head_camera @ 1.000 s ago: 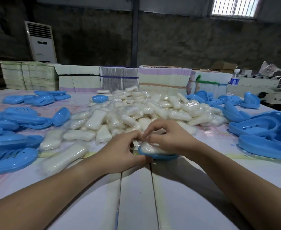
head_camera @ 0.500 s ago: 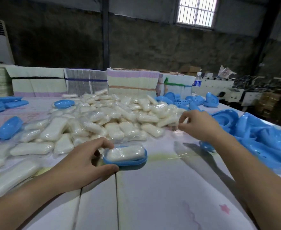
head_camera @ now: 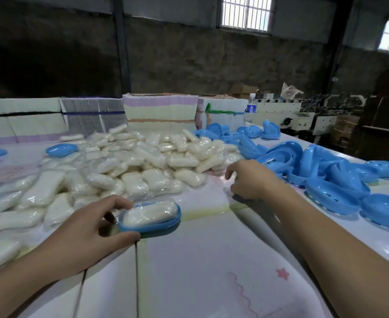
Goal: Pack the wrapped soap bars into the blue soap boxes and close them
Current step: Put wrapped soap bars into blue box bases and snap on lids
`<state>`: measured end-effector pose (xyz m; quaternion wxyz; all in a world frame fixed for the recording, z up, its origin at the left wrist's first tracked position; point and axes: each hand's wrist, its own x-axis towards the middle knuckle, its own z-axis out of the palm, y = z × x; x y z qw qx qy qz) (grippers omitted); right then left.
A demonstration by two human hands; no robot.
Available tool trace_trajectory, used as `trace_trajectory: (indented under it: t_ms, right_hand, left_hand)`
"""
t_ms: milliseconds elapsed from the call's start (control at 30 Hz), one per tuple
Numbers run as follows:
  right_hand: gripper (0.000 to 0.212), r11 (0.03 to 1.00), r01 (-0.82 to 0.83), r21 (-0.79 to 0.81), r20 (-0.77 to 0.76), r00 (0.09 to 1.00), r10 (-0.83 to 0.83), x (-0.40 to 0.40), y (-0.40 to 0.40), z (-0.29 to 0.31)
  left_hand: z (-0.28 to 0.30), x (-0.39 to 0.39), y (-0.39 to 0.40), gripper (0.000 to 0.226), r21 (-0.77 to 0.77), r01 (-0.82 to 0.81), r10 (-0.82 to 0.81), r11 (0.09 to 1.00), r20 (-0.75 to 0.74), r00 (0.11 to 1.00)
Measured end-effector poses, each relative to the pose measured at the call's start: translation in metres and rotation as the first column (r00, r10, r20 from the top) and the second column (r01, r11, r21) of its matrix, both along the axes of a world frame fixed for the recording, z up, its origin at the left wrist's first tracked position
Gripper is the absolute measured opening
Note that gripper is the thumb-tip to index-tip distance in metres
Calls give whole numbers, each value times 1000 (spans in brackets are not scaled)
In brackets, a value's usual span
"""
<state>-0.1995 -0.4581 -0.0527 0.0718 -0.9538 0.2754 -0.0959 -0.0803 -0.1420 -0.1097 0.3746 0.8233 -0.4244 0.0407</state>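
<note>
Blue soap box base [head_camera: 151, 226], loaded with one wrapped soap bar [head_camera: 150, 213], is steadied on the worktop [head_camera: 212, 260] near the front edge, pinched by the left hand [head_camera: 81, 228] for lidding. Right hand [head_camera: 249, 180], loosely curled and apparently holding nothing, is extended towards the loose lids [head_camera: 333, 196], presumably to fetch one.

No text can be read: the blue label on the water bottle [head_camera: 250, 108] is too small and blurred

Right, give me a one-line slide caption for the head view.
Left hand steadies a soap-filled blue box base while the right hand reaches toward the blue lids.
</note>
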Motion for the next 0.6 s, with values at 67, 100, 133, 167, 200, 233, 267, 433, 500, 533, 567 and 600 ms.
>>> trace_trajectory:
  t_ms: [67,100,133,167,200,233,267,433,500,533,567,600]
  right_hand:
    - [33,996,-86,5,82,993,86,3,9,-3]
    - [33,992,-126,-3,137,983,125,5,12,-3]
    - [31,986,-165,-12,210,964,164,6,15,-3]
    - [28,978,-210,-11,302,931,204,6,17,-2]
    - [24,964,-266,14,405,883,238,6,20,-1]
    - [21,938,-338,75,511,821,255,6,24,1]
    - [20,885,-430,178,620,748,238,5,28,3]
    - [19,192,-724,662,749,641,-167,5,33,7]
    - [22,187,-633,751,659,733,-167,8,29,3]
    - [24,228,-575,786,612,775,-156,9,28,1]
    - [25,267,-523,810,572,804,-160,11,26,-1]
    - [26,294,-481,826,542,821,-179,12,25,-2]
  left_hand:
    - [0,0,0,50,-3,1,-1,1000,-6,1000]
    - [0,1,0,50,-3,0,0,1000,-4,1000]
    - [0,1,0,50,-3,-3,3,1000,-1,1000]
    - [0,1,0,50,-4,-8,8,1000,5,1000]
    - [0,0,0,49,-4,-8,8,1000,10,1000]
    - [0,-1,-1,49,-5,-4,4,1000,15,1000]
    - [0,-2,-1,50,-5,2,-2,1000,15,1000]
    - [1,-3,-1,49,-9,13,-13,1000,0,1000]
    - [1,-3,-1,48,-6,13,-14,1000,-13,1000]
    - [1,-3,0,48,-4,13,-13,1000,-20,1000]
    - [1,-2,0,48,-2,12,-12,1000,-27,1000]
    - [1,-2,0,48,0,10,-10,1000,-33,999]
